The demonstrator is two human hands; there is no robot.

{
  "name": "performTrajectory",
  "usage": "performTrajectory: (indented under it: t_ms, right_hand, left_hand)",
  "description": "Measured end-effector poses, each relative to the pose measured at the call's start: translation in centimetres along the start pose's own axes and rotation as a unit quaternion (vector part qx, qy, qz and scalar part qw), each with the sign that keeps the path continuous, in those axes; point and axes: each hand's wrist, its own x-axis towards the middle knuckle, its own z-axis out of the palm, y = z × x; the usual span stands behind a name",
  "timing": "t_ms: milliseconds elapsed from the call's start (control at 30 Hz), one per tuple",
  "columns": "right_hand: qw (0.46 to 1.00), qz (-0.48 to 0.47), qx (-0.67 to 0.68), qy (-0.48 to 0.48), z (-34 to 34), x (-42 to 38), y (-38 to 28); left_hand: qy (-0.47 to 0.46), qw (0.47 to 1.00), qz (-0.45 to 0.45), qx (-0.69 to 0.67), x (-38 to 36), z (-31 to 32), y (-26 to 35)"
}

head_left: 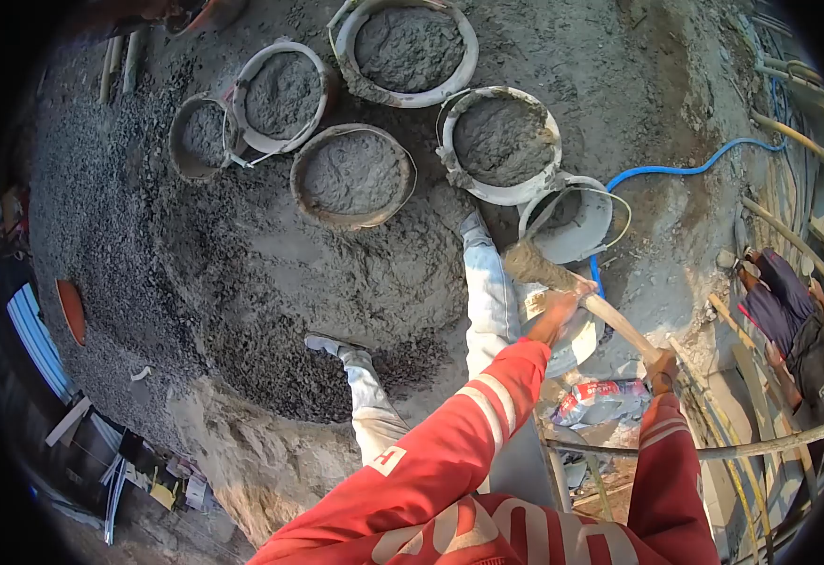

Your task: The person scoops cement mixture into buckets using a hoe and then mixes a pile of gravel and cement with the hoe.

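Note:
My left hand (560,310) is closed around a long wooden tool handle (619,325), near its mortar-caked end (536,266). Lower down the same handle, my right hand (661,369) grips it too. The tool's working head cannot be made out. Just beyond the caked end, a white bucket (592,226) leans over with its mouth toward the left and a little grey mix inside. Beside it stands a bucket of wet concrete (504,141). Another full bucket (352,176) rests left of my outstretched foot.
More concrete-filled buckets (410,47) stand at the top. Wet mix and gravel (374,273) cover the ground around my feet. A blue hose (685,170) runs right. Bamboo poles (798,146) and another person (788,311) are at the right; a rock (252,452) lies lower left.

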Motion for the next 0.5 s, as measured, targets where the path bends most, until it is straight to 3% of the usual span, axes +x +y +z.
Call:
performTrajectory:
  t_ms: [33,100,167,233,300,333,400,467,500]
  right_hand:
    - [1.000,-0.013,-0.007,-0.007,-0.2,-0.8,0.3]
    - [0.987,-0.040,-0.015,0.155,-2.7,-0.8,0.0]
    - [0.963,-0.124,-0.050,0.235,-7.9,-3.7,-5.1]
    - [0.950,-0.203,-0.065,0.228,-13.5,-8.2,-10.9]
    - [0.916,-0.334,-0.076,0.208,-15.8,-10.9,-14.4]
    - [0.910,-0.349,-0.076,0.210,-16.1,-12.3,-16.0]
    - [0.860,-0.493,-0.108,0.078,-16.5,-15.3,-18.8]
    - [0.816,-0.558,-0.130,-0.071,-16.1,-19.7,-24.2]
    - [0.803,-0.572,-0.150,-0.076,-15.5,-22.7,-27.9]
  left_hand:
    - [0.012,1.000,0.005,-0.009,-1.3,0.3,0.3]
    - [-0.054,0.997,0.015,-0.057,-3.3,1.0,1.9]
    - [-0.058,0.988,0.046,-0.136,-6.0,0.2,3.9]
    - [-0.067,0.972,0.079,-0.209,-9.2,-2.5,5.7]
    - [-0.068,0.939,0.154,-0.301,-13.4,-6.1,7.8]
    - [-0.054,0.932,0.169,-0.315,-15.5,-8.4,9.2]
    - [-0.046,0.908,0.205,-0.364,-19.6,-14.5,11.2]
    - [-0.022,0.889,0.245,-0.386,-22.4,-21.9,13.5]
    - [0.008,0.888,0.263,-0.378,-23.5,-25.6,15.3]
